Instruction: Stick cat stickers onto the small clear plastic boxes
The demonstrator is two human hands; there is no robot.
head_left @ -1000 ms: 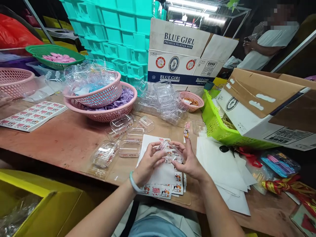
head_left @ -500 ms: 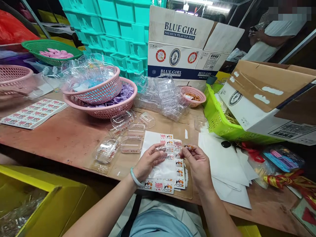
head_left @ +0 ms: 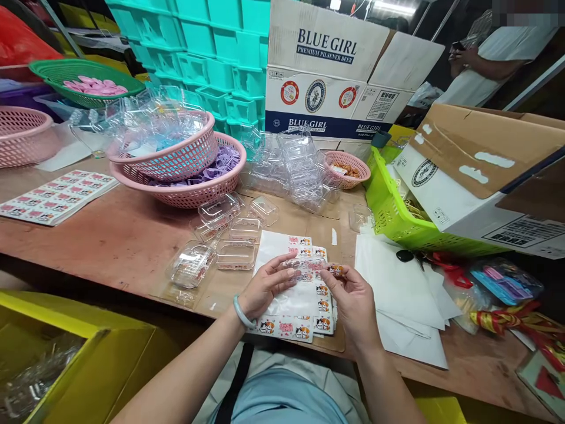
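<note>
Our left hand (head_left: 265, 288) grips clear case (head_left: 298, 266); right of case, our right hand (head_left: 355, 294) pinches sticker (head_left: 334, 270), long axis toward case.

Left hand (head_left: 261, 292) half-curled, fingers (head_left: 278, 270) angled inward; right hand (head_left: 356, 300) pinching; forearms (head_left: 194, 360) converging forward.

Desk (head_left: 106, 235), reddish-brown, surface mottled: cardboard sheet (head_left: 324, 231) at the front edge; loose white papers (head_left: 397, 288) right of it, near the same edge; printed sticker stack (head_left: 57, 197) towards the left; lime-green basket (head_left: 388, 209) towards the far edge
</note>
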